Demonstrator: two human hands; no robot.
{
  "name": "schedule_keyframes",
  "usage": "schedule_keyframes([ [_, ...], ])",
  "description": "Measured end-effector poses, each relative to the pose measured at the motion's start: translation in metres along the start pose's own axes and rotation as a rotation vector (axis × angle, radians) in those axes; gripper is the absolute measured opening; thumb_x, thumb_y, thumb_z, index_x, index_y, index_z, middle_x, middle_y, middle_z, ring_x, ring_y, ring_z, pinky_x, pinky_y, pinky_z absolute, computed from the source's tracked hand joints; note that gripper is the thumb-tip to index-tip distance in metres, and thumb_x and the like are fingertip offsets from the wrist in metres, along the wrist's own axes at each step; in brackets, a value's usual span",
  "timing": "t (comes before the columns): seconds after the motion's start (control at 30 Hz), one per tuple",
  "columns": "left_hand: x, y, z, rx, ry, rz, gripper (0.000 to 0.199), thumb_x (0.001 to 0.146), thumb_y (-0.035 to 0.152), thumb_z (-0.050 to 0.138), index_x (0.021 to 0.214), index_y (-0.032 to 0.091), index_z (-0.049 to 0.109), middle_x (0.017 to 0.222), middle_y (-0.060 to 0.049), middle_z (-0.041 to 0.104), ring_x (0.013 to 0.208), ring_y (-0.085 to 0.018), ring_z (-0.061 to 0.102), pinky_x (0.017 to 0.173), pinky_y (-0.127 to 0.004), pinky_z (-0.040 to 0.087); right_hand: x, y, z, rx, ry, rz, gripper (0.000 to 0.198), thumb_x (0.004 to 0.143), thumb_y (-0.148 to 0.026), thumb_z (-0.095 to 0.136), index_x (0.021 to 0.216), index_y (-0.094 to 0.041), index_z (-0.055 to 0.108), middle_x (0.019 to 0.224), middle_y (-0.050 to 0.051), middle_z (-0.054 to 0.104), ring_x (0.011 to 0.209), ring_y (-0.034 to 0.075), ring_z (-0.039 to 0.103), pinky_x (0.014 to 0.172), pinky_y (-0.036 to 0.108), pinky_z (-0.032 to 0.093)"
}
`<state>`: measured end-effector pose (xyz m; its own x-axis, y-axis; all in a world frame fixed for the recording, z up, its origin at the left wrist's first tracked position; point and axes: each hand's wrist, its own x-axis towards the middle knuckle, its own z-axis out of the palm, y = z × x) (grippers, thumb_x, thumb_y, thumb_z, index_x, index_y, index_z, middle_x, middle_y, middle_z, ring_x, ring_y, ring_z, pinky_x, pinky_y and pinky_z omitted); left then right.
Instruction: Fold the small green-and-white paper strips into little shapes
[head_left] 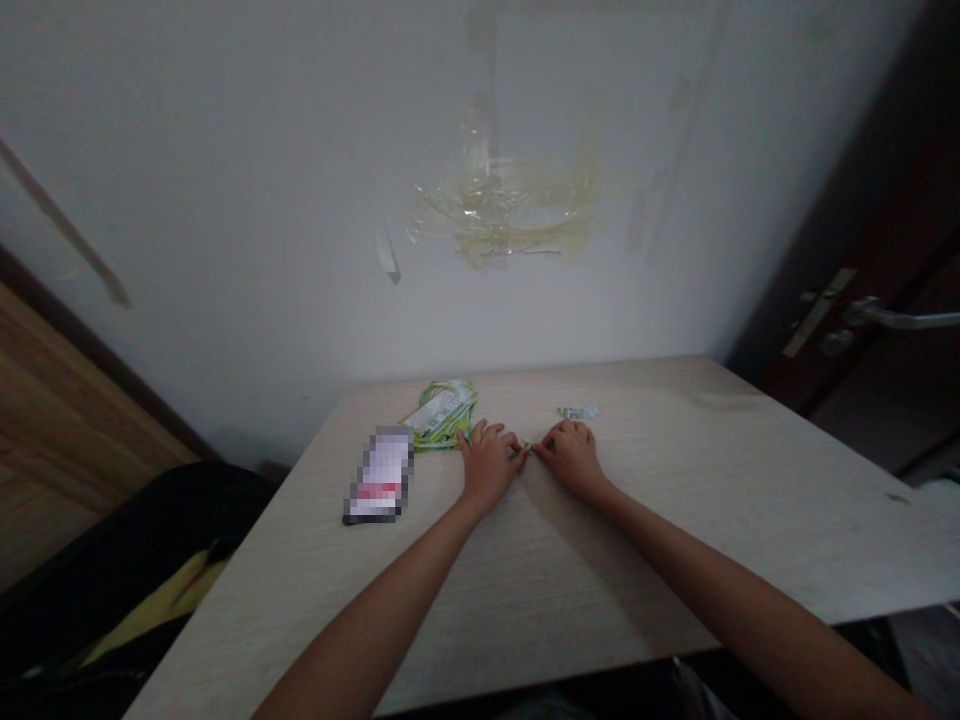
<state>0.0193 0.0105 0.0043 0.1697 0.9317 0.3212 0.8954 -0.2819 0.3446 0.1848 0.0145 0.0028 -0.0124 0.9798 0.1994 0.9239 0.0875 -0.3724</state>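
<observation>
Green scrap (pixel 527 446): we pinch it between left hand (pixel 487 465) and right hand (pixel 571 457), fingertips meeting on the table (pixel 675 520). Green wrappers (pixel 442 412) beyond our left hand; phone (pixel 381 473) beside it.

Bare forearms, no sleeves, jewelry.

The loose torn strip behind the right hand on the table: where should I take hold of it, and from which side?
The torn strip lies flat on the table, long side running left to right, apart from the right hand. Probably best to come from above and pinch across its narrow width near the middle, since nothing crowds it.
</observation>
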Motion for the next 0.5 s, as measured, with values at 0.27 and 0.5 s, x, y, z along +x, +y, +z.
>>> schedule_keyframes([
  [0.27, 0.010, -0.011, 0.002, -0.035, -0.051, -0.024, 0.018, 0.085, 0.046, 0.065, 0.084, 0.031, 0.074, 0.138, 0.001, 0.059, 0.140, -0.034, 0.034, 0.111, -0.073, 0.010, 0.000, 0.003, 0.002, 0.024, 0.014, -0.013, 0.030, 0.090, -0.047, 0.060, 0.091, -0.021, 0.077, 0.111, 0.012, 0.063, 0.114, 0.030, 0.046, 0.100, 0.043, 0.029],
  [0.5, 0.012, -0.011, -0.005, -0.021, -0.103, -0.024, 0.017, 0.083, 0.046, 0.068, 0.092, 0.032, 0.074, 0.143, -0.001, 0.055, 0.143, -0.034, 0.031, 0.111, -0.074, 0.009, -0.001, 0.001, 0.000, 0.046, 0.021, -0.012, 0.029, 0.089, -0.045, 0.061, 0.091, -0.021, 0.077, 0.109, 0.012, 0.064, 0.114, 0.031, 0.047, 0.100, 0.043, 0.029],
])
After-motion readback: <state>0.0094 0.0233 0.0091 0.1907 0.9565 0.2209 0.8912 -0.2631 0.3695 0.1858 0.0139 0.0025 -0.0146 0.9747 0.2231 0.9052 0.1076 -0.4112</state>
